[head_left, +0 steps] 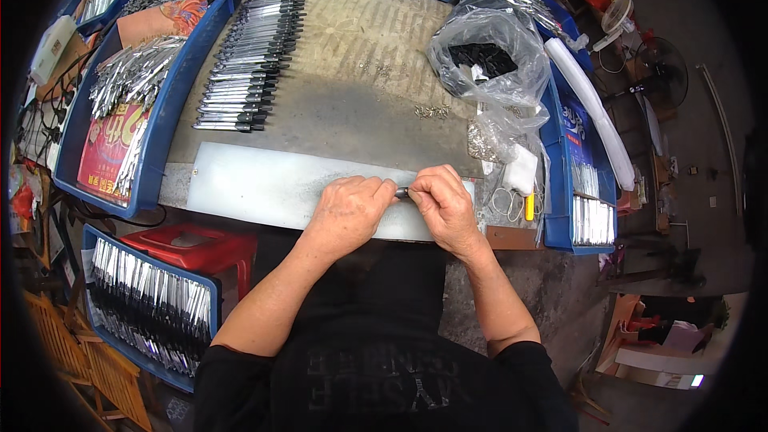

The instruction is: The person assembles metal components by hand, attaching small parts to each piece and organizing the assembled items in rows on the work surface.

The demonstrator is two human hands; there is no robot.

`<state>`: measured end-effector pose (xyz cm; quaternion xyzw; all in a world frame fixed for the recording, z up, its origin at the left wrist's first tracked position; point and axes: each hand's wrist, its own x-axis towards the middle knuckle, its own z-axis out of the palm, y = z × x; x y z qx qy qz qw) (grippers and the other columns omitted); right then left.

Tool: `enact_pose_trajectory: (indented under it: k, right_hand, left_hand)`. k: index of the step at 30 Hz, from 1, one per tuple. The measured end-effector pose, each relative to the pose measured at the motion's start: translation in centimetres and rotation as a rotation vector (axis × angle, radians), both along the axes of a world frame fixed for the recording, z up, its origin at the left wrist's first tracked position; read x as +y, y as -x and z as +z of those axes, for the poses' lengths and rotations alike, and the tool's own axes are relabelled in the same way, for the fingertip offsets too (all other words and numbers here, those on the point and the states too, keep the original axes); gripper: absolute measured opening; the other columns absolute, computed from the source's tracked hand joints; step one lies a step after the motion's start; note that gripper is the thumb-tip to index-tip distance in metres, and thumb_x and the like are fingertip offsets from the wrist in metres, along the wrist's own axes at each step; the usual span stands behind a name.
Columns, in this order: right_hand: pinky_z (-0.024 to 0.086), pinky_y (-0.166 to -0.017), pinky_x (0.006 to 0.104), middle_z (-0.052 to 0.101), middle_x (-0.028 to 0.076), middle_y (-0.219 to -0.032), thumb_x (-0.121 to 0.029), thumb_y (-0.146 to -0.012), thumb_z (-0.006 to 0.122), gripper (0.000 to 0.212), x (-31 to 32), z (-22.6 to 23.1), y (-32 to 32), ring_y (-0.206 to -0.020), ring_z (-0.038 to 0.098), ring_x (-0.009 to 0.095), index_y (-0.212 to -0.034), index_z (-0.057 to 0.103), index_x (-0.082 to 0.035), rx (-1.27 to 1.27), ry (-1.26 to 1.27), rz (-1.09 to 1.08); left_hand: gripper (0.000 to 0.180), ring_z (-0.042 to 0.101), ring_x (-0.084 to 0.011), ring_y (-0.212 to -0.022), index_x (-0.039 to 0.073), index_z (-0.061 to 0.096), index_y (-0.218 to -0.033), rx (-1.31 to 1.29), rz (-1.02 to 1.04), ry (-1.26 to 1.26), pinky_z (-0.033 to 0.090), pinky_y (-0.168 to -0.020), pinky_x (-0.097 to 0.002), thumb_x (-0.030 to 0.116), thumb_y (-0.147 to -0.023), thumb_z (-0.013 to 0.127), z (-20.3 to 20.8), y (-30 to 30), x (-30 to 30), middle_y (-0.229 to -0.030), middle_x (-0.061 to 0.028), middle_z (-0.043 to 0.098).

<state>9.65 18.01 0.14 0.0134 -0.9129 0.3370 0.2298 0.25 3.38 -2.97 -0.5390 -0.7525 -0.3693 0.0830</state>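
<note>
Both hands meet over a white board (272,180) along the table's near edge. My left hand (348,210) is closed around a pen (402,192), most of which is hidden in the fingers; only a short dark piece shows between the hands. The thumb and fingers of my right hand (445,206) pinch that pen's other end. Beyond the board to the left, a long row of silver and black pens (252,52) lies side by side. A small pile of tiny metal parts (432,112) sits farther off, right of the middle.
A clear plastic bag (452,52) of black parts stands at the right. Blue trays of pen parts flank the table: one at left (172,112), one at right (562,192). Lower left, another tray (210,304) holds pens near a red stool (200,248). A yellow-handled tool (529,206) lies right.
</note>
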Motion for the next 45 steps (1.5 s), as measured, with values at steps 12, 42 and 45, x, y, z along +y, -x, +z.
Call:
enact_pose_trajectory:
  k: [12,42,45]
  right_hand:
    - [0.043,-0.058,0.032,0.057,0.009,-0.072,0.002,-0.073,0.062,0.008,-0.5,0.6,-0.1,-0.065,0.053,0.023,-0.079,0.057,-0.001,0.022,0.029,-0.068]
    - [0.042,-0.068,0.0346,0.054,0.011,-0.083,0.001,-0.073,0.059,0.007,-0.2,0.3,-0.2,-0.078,0.05,0.027,-0.077,0.053,0.0,-0.064,-0.048,-0.016]
    - [0.041,-0.07,0.0356,0.053,0.011,-0.084,0.002,-0.073,0.058,0.007,-0.1,0.6,-0.2,-0.078,0.049,0.028,-0.075,0.051,0.0,-0.108,-0.08,0.008]
  left_hand:
    - [0.018,0.056,-0.0221,-0.057,0.004,0.054,-0.08,0.0,-0.004,-0.017,0.045,-0.052,-0.0341,0.017,-0.073,0.065,0.0,0.0,-0.1,-0.062,-0.0059,0.052]
    - [0.017,0.055,-0.0215,-0.056,0.005,0.055,-0.079,0.026,0.014,-0.006,0.045,-0.051,-0.0338,0.018,-0.073,0.065,0.1,-0.2,0.0,-0.062,-0.0057,0.051]
    - [0.018,0.055,-0.0207,-0.056,0.005,0.056,-0.08,0.057,0.023,0.0,0.045,-0.051,-0.0332,0.018,-0.072,0.065,0.0,-0.2,0.0,-0.061,-0.0052,0.05]
